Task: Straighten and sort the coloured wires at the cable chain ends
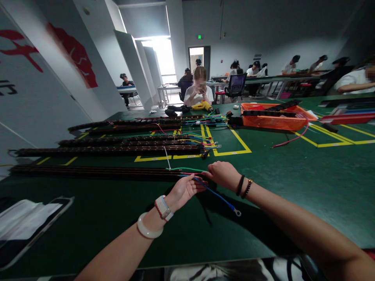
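Wiring workshop: green workbench (pixel 328 183), cable bundles (pixel 96 172), yellow heat gun (pixel 206 106), workers (pixel 252 71) behind.

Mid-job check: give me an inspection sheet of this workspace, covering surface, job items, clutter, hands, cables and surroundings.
Surface: green tabletop marked with yellow tape outlines.
Job's things: long black cable bundle nearest the person; thin blue wire ending in a silver ring terminal.
Clutter: orange plastic basket holding black lengths; yellow tool; crumpled white sheet.
Hands: left hand open, palm up, at the blue wire; right hand curled beside thin green and red wires, its grip hidden.
Cables: more black bundles lie beyond; pinkish-red wire trails from the basket.
Surroundings: person in white top across the table; others at tables behind.
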Demonstrator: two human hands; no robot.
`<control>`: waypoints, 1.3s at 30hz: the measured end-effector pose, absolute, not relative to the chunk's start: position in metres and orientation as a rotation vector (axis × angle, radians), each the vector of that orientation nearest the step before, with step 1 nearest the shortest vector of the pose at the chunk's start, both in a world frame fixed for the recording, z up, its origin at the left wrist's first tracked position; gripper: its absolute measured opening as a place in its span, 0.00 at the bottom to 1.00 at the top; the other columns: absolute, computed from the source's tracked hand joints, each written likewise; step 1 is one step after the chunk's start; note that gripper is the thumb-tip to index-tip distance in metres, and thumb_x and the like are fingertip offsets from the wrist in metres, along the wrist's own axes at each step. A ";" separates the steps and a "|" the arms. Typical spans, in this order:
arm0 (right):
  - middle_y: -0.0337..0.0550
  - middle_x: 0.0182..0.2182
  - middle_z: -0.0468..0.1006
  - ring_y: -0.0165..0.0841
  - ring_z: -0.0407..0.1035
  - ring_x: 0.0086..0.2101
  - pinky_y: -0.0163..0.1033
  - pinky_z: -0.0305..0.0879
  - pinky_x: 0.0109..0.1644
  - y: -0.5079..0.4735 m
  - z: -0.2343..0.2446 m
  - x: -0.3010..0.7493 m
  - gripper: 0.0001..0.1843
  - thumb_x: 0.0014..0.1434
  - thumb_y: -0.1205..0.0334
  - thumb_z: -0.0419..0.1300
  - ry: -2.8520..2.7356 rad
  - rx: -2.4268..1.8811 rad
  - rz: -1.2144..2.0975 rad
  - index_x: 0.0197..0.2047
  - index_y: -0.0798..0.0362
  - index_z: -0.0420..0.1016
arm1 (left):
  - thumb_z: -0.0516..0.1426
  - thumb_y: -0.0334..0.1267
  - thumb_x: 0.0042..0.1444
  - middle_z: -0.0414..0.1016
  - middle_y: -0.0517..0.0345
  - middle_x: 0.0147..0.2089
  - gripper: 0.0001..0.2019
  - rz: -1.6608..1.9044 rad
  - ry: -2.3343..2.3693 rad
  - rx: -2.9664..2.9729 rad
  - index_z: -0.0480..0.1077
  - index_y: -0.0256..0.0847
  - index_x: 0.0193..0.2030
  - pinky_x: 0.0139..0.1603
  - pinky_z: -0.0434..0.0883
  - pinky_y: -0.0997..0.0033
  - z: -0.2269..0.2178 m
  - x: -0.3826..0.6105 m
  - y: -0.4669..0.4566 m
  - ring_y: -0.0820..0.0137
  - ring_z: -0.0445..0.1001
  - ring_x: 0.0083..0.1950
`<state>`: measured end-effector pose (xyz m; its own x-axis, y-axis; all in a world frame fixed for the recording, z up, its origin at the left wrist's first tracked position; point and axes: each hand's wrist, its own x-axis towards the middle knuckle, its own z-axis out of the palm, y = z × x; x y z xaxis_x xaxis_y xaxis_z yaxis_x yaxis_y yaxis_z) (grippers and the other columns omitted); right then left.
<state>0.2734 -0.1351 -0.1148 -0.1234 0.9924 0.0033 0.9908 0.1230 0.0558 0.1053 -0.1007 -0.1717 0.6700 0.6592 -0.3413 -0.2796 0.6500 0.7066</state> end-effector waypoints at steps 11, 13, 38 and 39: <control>0.49 0.24 0.78 0.35 0.74 0.27 0.31 0.62 0.27 -0.165 -0.094 0.271 0.14 0.59 0.58 0.55 2.499 1.604 -0.207 0.31 0.58 0.78 | 0.47 0.36 0.62 0.78 0.44 0.37 0.15 0.555 0.640 0.704 0.73 0.29 0.36 0.53 0.67 0.62 -0.172 0.105 -0.101 0.65 0.76 0.40; 0.47 0.22 0.77 0.30 0.71 0.21 0.29 0.60 0.23 -0.162 -0.092 0.274 0.17 0.61 0.59 0.52 2.410 1.659 -0.426 0.30 0.59 0.77 | 0.47 0.37 0.62 0.78 0.43 0.38 0.16 0.550 0.626 0.723 0.73 0.29 0.38 0.53 0.67 0.62 -0.172 0.105 -0.101 0.64 0.76 0.41; 0.56 0.32 0.78 0.39 0.74 0.34 0.36 0.67 0.36 -0.157 -0.099 0.278 0.19 0.59 0.51 0.55 2.233 1.963 -0.029 0.35 0.59 0.77 | 0.51 0.41 0.59 0.77 0.39 0.39 0.16 0.365 0.557 0.984 0.73 0.29 0.36 0.49 0.68 0.58 -0.168 0.104 -0.108 0.61 0.76 0.40; 0.56 0.32 0.78 0.39 0.74 0.34 0.37 0.66 0.35 -0.162 -0.091 0.276 0.19 0.60 0.51 0.53 2.246 2.009 0.009 0.35 0.59 0.76 | 0.51 0.41 0.59 0.77 0.40 0.39 0.16 0.366 0.548 0.974 0.73 0.29 0.36 0.50 0.68 0.58 -0.168 0.104 -0.108 0.61 0.76 0.41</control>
<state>0.2764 -0.1618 -0.0908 -0.1064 0.9901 -0.0912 0.9894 0.1145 0.0892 0.1042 -0.1077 -0.1676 0.8066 0.5248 -0.2720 -0.0497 0.5187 0.8535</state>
